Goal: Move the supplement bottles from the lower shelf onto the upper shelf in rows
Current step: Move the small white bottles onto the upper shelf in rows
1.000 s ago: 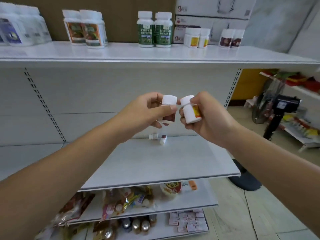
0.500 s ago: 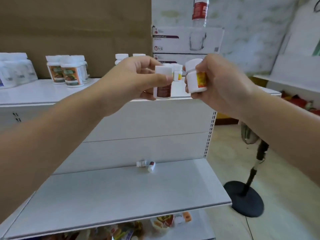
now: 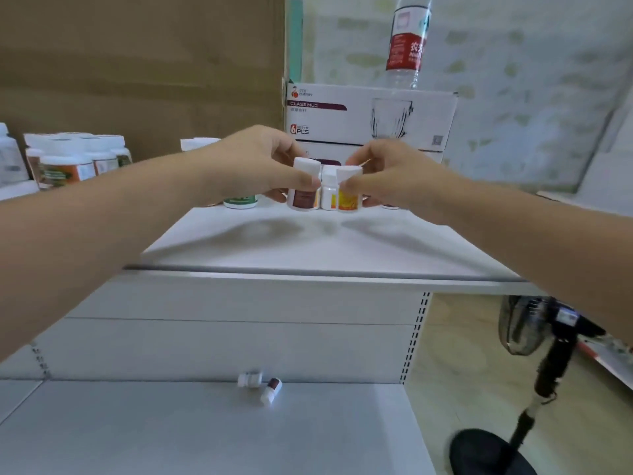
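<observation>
- Currently I see the left hand (image 3: pixel 260 166) curled round a small white-capped maroon-label bottle (image 3: pixel 303 190), thumb across its front, at 12 o'clock on the upper shelf (image 3: pixel 325 248).
- At 3 o'clock of it, the right hand (image 3: pixel 394 176) pinches a yellow-label bottle (image 3: pixel 348 195) of the same build, fingertips on its cap and side.
- Both bottles stand upright, and I cannot tell whether their bases touch the shelf.
- A white bottle (image 3: pixel 329 190) stands between the two, just behind.
- Down at 6 o'clock on the lower shelf (image 3: pixel 205 437), a tipped white bottle (image 3: pixel 250 379) and a tipped maroon bottle (image 3: pixel 271 390) lie by the back panel, just beside each other.
- A glass mug box (image 3: pixel 370 116) sits behind the hands, a water bottle (image 3: pixel 407 42) on top; orange-label jars (image 3: pixel 68 168) stand at 9 o'clock, and a standing fan (image 3: pixel 524 329) is at 4 o'clock.
</observation>
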A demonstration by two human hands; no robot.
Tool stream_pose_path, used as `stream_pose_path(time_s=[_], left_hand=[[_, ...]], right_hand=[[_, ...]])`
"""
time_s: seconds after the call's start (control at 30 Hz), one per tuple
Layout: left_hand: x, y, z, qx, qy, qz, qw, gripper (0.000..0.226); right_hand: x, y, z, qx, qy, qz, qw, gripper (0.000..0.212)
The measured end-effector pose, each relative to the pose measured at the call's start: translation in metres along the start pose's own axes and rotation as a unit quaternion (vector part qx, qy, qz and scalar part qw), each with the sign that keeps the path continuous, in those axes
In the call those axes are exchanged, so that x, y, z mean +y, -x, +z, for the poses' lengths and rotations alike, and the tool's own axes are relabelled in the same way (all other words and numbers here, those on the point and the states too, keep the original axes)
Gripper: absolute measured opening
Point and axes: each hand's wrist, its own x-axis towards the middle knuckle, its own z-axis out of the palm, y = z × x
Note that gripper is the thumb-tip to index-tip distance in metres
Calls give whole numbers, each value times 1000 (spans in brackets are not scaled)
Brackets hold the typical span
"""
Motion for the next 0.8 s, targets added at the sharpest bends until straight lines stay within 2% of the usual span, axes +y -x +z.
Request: stream_pose_path(time_s=[0.27, 0.47, 0.63, 0.7, 0.8], left_hand=[[-30, -16, 11, -41, -21, 15, 999, 31], [-37, -19, 2, -27, -2, 37, 999, 19], [-37, -18, 1, -16, -12, 41, 999, 18], [-37, -16, 1, -19, -22, 46, 999, 19], [-28, -11, 1, -30, -29, 65, 997, 27]], right_hand=[[28, -11, 15, 12, 74, -48, 996, 42], [32, -16, 19, 27, 97, -60, 993, 48], [31, -16, 20, 44, 120, -45, 991, 55], [28, -13, 17, 36, 166, -31, 985, 56], [23, -4, 1, -19, 295, -11, 955, 43]])
